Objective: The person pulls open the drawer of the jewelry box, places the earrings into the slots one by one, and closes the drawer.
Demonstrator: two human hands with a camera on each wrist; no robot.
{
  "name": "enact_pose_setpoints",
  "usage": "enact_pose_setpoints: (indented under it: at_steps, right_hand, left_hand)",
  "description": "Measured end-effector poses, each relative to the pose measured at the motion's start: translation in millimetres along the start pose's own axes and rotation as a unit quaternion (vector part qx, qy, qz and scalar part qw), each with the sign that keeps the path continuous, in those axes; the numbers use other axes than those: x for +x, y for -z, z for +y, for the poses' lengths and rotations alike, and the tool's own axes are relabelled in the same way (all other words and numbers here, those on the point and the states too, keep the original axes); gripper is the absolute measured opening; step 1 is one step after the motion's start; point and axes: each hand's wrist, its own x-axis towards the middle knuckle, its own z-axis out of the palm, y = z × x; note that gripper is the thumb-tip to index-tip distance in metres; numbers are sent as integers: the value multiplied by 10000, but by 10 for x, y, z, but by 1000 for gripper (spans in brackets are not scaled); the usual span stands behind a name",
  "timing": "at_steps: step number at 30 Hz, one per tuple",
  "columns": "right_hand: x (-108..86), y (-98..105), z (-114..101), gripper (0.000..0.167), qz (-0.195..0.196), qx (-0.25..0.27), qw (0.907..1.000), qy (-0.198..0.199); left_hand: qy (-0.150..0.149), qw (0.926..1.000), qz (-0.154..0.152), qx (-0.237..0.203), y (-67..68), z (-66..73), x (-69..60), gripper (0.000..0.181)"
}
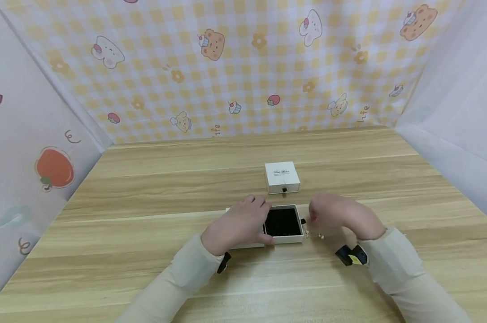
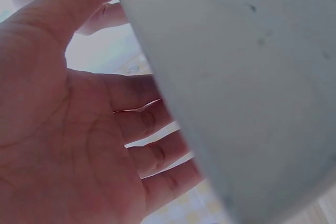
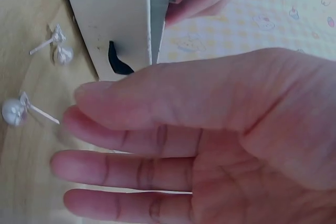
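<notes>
My left hand (image 1: 240,225) holds a white jewelry box (image 1: 247,246) from above, thumb at the near side and fingers at the far side. Its drawer (image 1: 290,239) is slid out to the right, showing a black pad (image 1: 283,222). In the left wrist view the white side of the box (image 2: 236,77) fills the right half. My right hand (image 1: 340,214) hovers just right of the drawer's black pull tab (image 3: 118,61), fingers extended and nothing visible between them. Two pearl stud earrings lie on the table by its fingertips: one earring (image 3: 64,54) closer to the box, another earring (image 3: 16,112) farther off.
A second white box (image 1: 281,175) with printed lettering and a black tab stands behind the drawer. The wooden table (image 1: 146,188) meets a yellow checked cloth (image 1: 243,67) at the back, with pale cloth on both sides. Dark devices (image 1: 351,255) are strapped to the wrists.
</notes>
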Motion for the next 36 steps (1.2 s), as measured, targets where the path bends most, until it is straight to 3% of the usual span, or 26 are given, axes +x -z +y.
enact_pose_setpoints:
  at_steps: [4, 10, 17, 27, 36]
  right_hand:
    - [-17, 4, 17, 18, -74, -75, 9999, 26]
    - [-33, -3, 4, 20, -221, -228, 9994, -128]
    - [-22, -14, -6, 40, -324, -275, 9991, -89]
    - [6, -38, -35, 38, -354, -488, 9981, -147]
    - [-12, -25, -26, 25, -390, -224, 9988, -203]
  left_hand:
    - [12, 10000, 19, -42, -4, -3, -4, 72]
    - [37, 9999, 9, -101, -11, 3, -10, 72]
    - [60, 9999, 24, -122, -15, 1, -10, 74]
    - [126, 9997, -106, -155, -19, 5, -21, 78]
    - [63, 9998, -73, -183, -14, 7, -31, 79]
